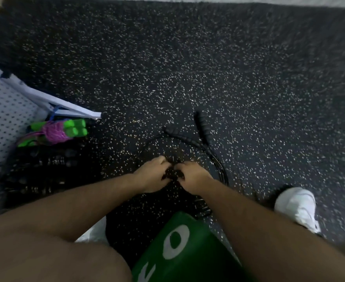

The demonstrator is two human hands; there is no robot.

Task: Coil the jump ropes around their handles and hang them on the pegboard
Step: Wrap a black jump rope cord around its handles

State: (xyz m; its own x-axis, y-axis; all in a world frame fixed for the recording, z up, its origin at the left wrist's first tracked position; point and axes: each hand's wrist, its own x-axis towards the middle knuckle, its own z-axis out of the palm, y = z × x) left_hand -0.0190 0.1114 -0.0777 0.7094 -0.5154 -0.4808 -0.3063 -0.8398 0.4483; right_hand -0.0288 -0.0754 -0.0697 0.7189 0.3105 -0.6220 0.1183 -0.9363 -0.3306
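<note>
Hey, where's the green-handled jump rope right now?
In the head view, the green-handled jump rope sits at the left, right beside the white pegboard, well left of the black jump rope.

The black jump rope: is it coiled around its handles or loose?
Loose. The black jump rope arcs in open loops on the floor, handles bare; left hand and right hand grip its cord.

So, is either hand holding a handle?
No, left hand and right hand grip the black rope; both black handles lie on the floor.
</note>
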